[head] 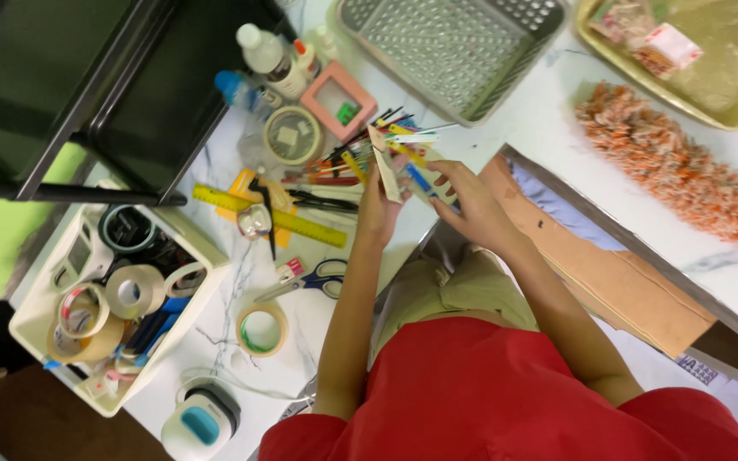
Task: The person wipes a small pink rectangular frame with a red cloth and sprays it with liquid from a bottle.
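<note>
My left hand (377, 209) holds up a pale flat strip, a wooden stick or card piece (383, 166), over the white marble-patterned table (241, 282). My right hand (471, 201) reaches in beside it, fingers touching a small pale piece (439, 183) at the edge of a heap of pens and coloured sticks (369, 154). Whether the right hand grips that piece is unclear. Both hands are close together at the table's edge.
A yellow ruler (271, 215), scissors (313, 280), a tape roll (262, 329), a pink square frame (339, 101), bottles (271, 55), a white bin of tape rolls (117, 299), a grey basket (450, 47), an orange fluffy duster (676, 171) and a tray (685, 51) lie around.
</note>
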